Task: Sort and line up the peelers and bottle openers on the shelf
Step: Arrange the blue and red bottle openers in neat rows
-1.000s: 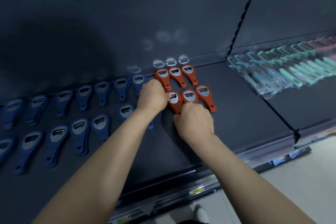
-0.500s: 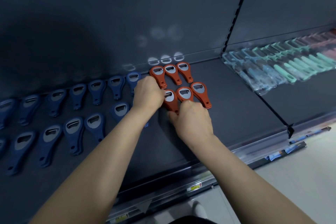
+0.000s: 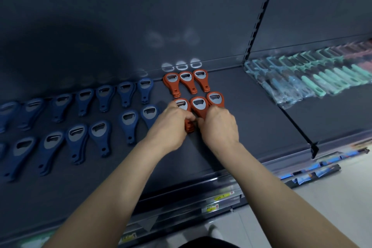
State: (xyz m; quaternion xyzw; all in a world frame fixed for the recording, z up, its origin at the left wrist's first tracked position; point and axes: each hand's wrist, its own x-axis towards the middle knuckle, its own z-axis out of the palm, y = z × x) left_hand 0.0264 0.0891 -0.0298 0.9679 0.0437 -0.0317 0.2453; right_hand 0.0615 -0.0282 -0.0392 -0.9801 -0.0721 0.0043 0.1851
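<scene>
Orange bottle openers lie in two rows of three on the dark shelf [image 3: 251, 119]. The back row [image 3: 186, 81] lies untouched. My left hand [image 3: 171, 125] grips the front-left orange opener stack [image 3: 189, 127]. My right hand [image 3: 220, 127] curls over the handles of the front-middle orange opener [image 3: 199, 104] and the front-right orange opener [image 3: 215, 98]. Blue bottle openers [image 3: 104, 96] lie in two rows to the left. Bagged peelers [image 3: 314, 74] in blue, mint and pink fill the neighbouring shelf bay on the right.
A black divider rail [image 3: 296, 125] separates the two shelf bays. Price tags [image 3: 217, 202] run along the shelf's front edge. The pale floor [image 3: 332, 203] lies below at the right, with a lower shelf edge [image 3: 322, 169] showing blue items.
My left hand has moved from the back-left orange opener down to the front-left orange stack. My right hand has shifted slightly right along the front row. The camera view has shifted.
</scene>
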